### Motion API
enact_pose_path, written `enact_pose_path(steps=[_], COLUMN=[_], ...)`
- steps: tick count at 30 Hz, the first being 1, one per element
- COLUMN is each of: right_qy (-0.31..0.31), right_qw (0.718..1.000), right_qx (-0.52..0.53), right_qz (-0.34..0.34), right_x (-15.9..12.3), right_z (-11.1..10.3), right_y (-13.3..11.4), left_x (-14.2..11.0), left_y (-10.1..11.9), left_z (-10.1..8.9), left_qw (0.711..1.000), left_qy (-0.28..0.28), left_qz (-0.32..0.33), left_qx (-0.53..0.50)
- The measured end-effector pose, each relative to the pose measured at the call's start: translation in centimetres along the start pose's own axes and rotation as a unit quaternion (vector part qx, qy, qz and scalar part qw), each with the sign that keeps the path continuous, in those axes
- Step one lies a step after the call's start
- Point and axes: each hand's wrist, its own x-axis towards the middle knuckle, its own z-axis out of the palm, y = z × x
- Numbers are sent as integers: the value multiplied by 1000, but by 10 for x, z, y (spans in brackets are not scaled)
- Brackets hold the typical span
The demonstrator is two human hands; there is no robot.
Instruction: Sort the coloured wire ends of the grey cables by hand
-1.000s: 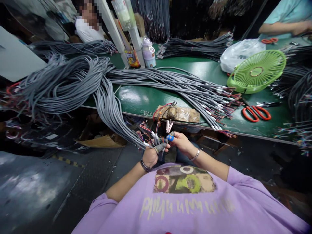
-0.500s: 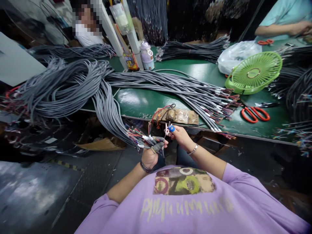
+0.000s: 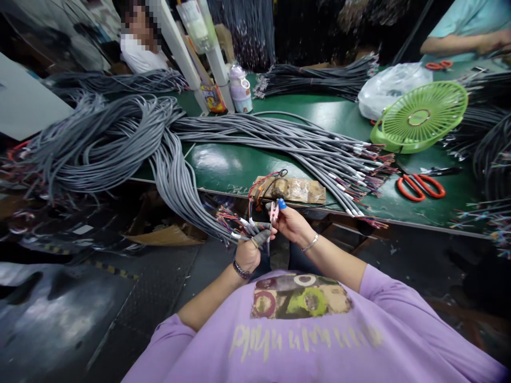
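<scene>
My left hand [image 3: 250,251] is closed round the ends of several grey cables [image 3: 175,175], which hang over the table's front edge. White collars and thin coloured wires [image 3: 228,218] show at these ends. A grey covering is on my left thumb. Close beside it, my right hand [image 3: 294,224] pinches a small pale pink clip-like tool [image 3: 274,211] at the cable ends; its exact kind cannot be made out. Blue wrapping covers a fingertip of this hand. Just beyond lies a taped wooden block [image 3: 303,190] with red and black leads.
On the green table [image 3: 215,159] lie more grey cables [image 3: 279,135], red-handled scissors [image 3: 421,187], a green fan [image 3: 423,117], a plastic bag [image 3: 393,88] and a bottle [image 3: 240,90]. Black cable bundles [image 3: 315,80] lie behind. Co-workers sit across the table at both sides.
My left hand has shifted slightly right and up with the cable ends. My right hand has turned a little, and the pink tool now stands more upright, nearer the left fingers.
</scene>
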Motion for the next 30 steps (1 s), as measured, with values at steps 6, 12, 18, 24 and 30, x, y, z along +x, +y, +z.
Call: enact_pose_path(steps=[6, 12, 18, 24, 30], right_qy=[-25, 12, 29, 36, 28], right_qw=[999, 997, 996, 997, 991], right_qx=[5, 19, -9, -28, -129], right_qz=[42, 73, 79, 70, -14], right_x=[-4, -13, -24, -37, -57], right_z=[-5, -21, -34, -40, -41], right_y=[3, 3, 3, 5, 1], left_x=[-4, -13, -17, -21, -29], left_y=[4, 5, 9, 7, 6], left_z=[0, -5, -5, -9, -20], left_qw=[1000, 999, 996, 996, 995], left_qy=[-2, 39, 58, 43, 6], left_qz=[0, -18, -56, -65, -69], left_qx=[-12, 23, 30, 34, 65])
